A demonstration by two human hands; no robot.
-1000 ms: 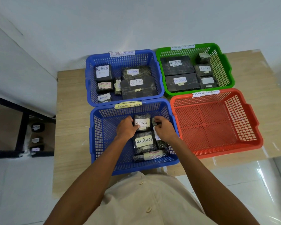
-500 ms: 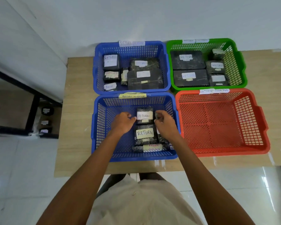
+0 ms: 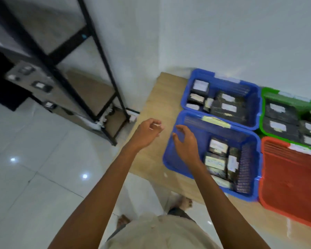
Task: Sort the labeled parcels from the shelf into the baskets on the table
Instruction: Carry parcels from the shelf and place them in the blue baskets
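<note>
Hovering empty, the left hand [image 3: 147, 132] and right hand [image 3: 186, 144] hang with fingers [image 3: 177, 136] loosely released; the near blue basket [image 3: 176, 166] on the table [image 3: 162, 97] holds several parcels [image 3: 218, 146]; the red basket [image 3: 291, 178] is bare; more wait on the shelf [image 3: 90, 90].

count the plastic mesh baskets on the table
4: far blue plastic mesh basket by the wall, near blue plastic mesh basket before it, green plastic mesh basket far right, red plastic mesh basket near right. Frame edge may hide more.
</note>
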